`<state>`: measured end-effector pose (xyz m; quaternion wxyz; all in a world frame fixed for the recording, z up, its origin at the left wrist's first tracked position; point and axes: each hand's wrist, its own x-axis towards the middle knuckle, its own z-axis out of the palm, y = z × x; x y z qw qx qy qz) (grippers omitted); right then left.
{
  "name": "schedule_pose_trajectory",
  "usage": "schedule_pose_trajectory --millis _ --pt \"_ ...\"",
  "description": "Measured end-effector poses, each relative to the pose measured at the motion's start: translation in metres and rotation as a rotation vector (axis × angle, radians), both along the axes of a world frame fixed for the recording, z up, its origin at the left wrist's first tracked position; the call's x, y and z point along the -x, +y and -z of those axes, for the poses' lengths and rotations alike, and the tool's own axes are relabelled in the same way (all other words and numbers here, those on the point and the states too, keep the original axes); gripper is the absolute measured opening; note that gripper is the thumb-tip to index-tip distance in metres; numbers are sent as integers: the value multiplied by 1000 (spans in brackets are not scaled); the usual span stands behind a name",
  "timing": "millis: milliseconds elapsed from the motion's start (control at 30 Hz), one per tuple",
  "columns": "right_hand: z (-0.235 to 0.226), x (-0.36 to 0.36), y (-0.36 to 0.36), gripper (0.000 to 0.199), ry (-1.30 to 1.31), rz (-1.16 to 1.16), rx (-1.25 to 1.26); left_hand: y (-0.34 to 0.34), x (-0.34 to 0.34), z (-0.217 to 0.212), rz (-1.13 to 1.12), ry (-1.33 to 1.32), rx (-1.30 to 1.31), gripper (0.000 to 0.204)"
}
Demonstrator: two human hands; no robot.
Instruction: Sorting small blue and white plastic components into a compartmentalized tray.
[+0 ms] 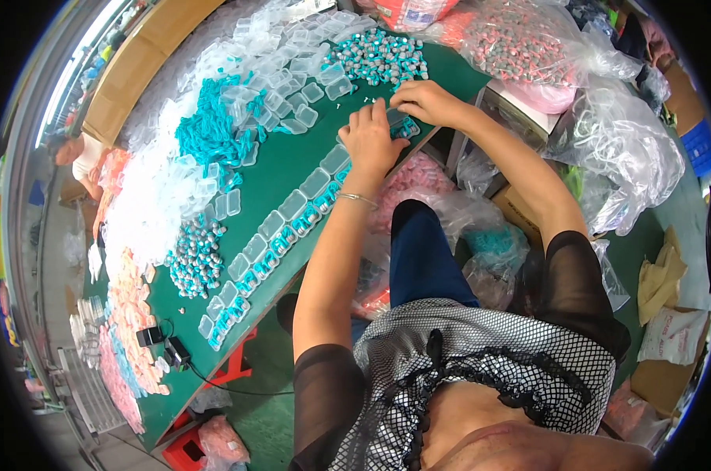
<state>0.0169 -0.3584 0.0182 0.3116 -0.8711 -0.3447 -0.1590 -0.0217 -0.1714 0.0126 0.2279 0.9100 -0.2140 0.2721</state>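
Both hands, left hand and right hand, apparently pinch a clear case at the row's far end, best pressed squarely.

You are working at a green tabletop, and along its near edge a row of small clear cases is lying open, running toward the left corner. Behind the row, a heap of grey and teal earplugs is sitting mid-table, and another heap is lying at the far right corner. Teal cords and loose clear cases are piling along the far edge, and pink packets are crowding the left end
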Motion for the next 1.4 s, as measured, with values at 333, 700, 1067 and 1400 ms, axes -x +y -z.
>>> schedule_pose_trajectory --millis 333,700,1067,1400 --pt "13 38 5 26 -175 99 50 10 -14 3 221 -20 -216 21" --pt "10 34 2 24 -416 244 213 52 10 -12 64 4 6 43" --pt "15 -10 74 26 -111 230 377 61 17 -6 -38 230 -257 43" --pt "4 -8 53 21 41 20 91 46 17 2 -134 -11 0 46"
